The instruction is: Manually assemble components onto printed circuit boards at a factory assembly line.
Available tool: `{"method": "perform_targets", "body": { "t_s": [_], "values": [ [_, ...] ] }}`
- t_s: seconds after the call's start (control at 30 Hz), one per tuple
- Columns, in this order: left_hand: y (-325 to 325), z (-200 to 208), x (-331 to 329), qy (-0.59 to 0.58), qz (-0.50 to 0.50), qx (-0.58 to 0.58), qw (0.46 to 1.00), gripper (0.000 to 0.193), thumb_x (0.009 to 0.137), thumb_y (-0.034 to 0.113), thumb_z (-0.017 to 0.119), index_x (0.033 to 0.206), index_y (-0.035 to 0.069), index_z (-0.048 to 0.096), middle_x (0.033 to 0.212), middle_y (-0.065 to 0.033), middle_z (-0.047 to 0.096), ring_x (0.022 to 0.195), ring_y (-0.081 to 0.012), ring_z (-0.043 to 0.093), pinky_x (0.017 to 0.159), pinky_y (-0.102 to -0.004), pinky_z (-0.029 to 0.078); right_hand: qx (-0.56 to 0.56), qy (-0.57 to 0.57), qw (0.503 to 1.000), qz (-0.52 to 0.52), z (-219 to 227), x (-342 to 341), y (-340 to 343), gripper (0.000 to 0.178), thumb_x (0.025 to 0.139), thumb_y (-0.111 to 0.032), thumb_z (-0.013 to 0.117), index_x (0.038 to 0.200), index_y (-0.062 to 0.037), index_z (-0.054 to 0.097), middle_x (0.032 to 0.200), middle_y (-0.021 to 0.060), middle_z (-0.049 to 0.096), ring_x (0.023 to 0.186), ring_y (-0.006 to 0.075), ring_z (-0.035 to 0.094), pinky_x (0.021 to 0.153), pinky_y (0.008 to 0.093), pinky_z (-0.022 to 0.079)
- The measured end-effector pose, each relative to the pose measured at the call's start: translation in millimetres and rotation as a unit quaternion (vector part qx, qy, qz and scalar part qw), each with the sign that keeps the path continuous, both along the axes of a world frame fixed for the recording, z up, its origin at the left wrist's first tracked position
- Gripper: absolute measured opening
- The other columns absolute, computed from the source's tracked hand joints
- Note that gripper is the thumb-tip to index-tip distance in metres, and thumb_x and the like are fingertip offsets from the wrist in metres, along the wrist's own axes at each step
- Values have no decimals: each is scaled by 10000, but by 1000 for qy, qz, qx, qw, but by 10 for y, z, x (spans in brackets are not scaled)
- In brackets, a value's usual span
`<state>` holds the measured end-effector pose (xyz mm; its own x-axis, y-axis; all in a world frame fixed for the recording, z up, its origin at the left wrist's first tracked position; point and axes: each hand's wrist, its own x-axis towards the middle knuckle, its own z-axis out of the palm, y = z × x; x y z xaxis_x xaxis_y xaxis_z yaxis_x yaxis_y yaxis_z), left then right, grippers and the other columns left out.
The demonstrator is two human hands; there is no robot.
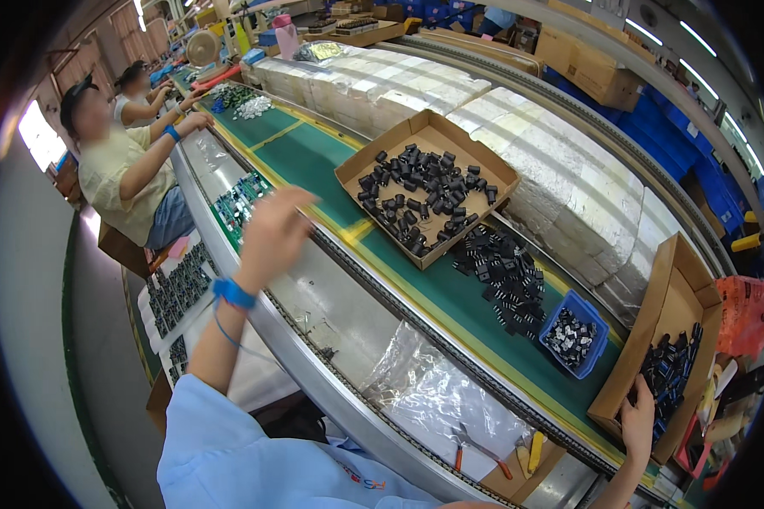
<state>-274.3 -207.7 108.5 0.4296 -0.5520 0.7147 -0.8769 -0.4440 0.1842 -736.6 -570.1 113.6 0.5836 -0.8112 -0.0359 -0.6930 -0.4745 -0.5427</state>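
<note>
Nearest you, pliers (pixel 484 450) and a yellow cutter (pixel 536 452) lay toward the right end of the steel surface (pixel 344 310), a plastic bag (pixel 420 373) beside them; a dragged sleeve could have swept them away.

Your right hand (pixel 638 417) was at the near wall of the right carton (pixel 637 339), by its dark parts (pixel 671 365); I could not tell whether it gripped anything. A hard tug there could have spilled them.

Your left hand (pixel 276 229), blurred, was at the right end of the board (pixel 239 204), on the surface's left stretch; its grip was unreadable. The strap's (pixel 233 293) cord (pixel 233 339) could have snagged the board.

Beyond, along the belt (pixel 301 157), came the blue tray (pixel 597 352), a loose black pile (pixel 505 280) that a knock could have scattered, and the middle carton (pixel 471 148). Farther left, a co-worker's hand (pixel 197 121) reached the belt's near edge.
</note>
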Motion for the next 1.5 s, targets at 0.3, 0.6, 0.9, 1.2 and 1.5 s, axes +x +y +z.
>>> {"method": "perform_targets", "body": {
  "t_s": [0.3, 0.6, 0.9, 1.2, 1.5],
  "values": [
    [2348, -1140, 2521, 204, 463, -104, 856, 631, 960, 522, 475, 1395, 65, 468, 1240, -181, 635, 1165, -361, 593, 981, -441, 423, 7, -22, 1000, 21, -23, 30, -69, 346, 845, -35, 583, 1182, 43, 561, 1060, 205, 660, 972, 299, 628, 894, 340, 456],
    [2028, -1048, 2364, 243, 426, 0, 871, 746, 963, 646, 295, 1466, 104, 394, 1319, -142, 615, 1306, -338, 501, 1104, -521, 240, 59, -58, 997, 6, -93, -19, -115, 402, 907, -13, 550, 1303, 43, 517, 1119, 138, 644, 1013, 194, 592, 937, 300, 434],
    [2418, -1299, 2345, 9, 392, 212, 895, 411, 999, 271, 420, 1381, 129, 473, 1358, -160, 540, 1065, -370, 637, 793, -491, 536, 70, -34, 997, 18, -178, -125, -365, 461, 922, -28, 532, 1376, 37, 480, 1210, 156, 631, 1108, 214, 592, 992, 322, 432],
    [1671, -970, 1161, 203, 174, 21, 963, 491, 1031, 374, 446, 1388, 42, 505, 1028, -219, 706, 1005, -358, 660, 895, -408, 466, -48, -37, 997, 44, -185, -55, -230, 291, 917, -120, 585, 1170, 25, 591, 1045, 171, 671, 963, 237, 647, 856, 320, 482],
    [805, -433, -453, 102, 20, 235, 966, 594, 995, 304, 555, 1496, 62, 348, 868, -160, 701, 978, -308, 623, 1060, -443, 359, -264, -35, 962, -63, -51, 52, 26, 193, 908, -215, 626, 1059, -101, 663, 1005, 71, 667, 875, 240, 663, 762, 331, 504]
  ]
}}
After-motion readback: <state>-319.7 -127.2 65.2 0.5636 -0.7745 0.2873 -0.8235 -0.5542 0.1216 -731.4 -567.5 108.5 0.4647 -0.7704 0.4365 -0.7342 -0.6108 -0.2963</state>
